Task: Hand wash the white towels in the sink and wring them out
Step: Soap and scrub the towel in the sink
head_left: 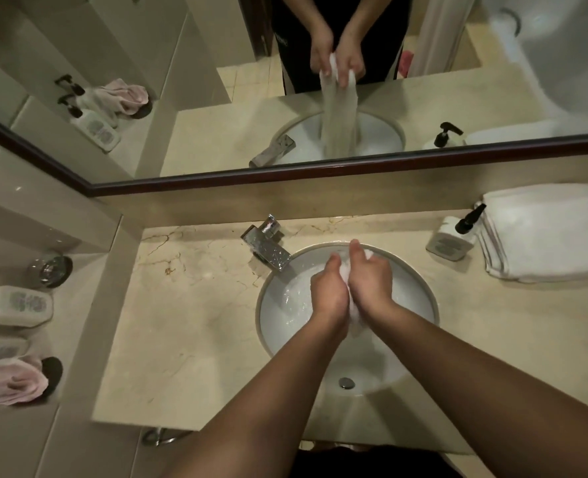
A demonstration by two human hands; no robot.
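Observation:
A wet white towel (354, 317) is held upright over the round white sink (420, 288). My left hand (330, 294) and my right hand (372, 281) grip its top end side by side, palms facing each other. Most of the towel is hidden between and below my hands. The mirror (320, 98) shows it hanging down from both hands into the basin. Water lies in the far part of the basin. A stack of folded white towels (544, 232) rests on the counter at the back right.
A chrome tap (266, 243) stands at the sink's back left. A pump bottle (453, 236) sits beside the folded stack. On a lower left ledge are two bottles (16, 305), a glass (49, 270) and a pink cloth (13, 381). The marble counter (189, 305) surrounds the sink.

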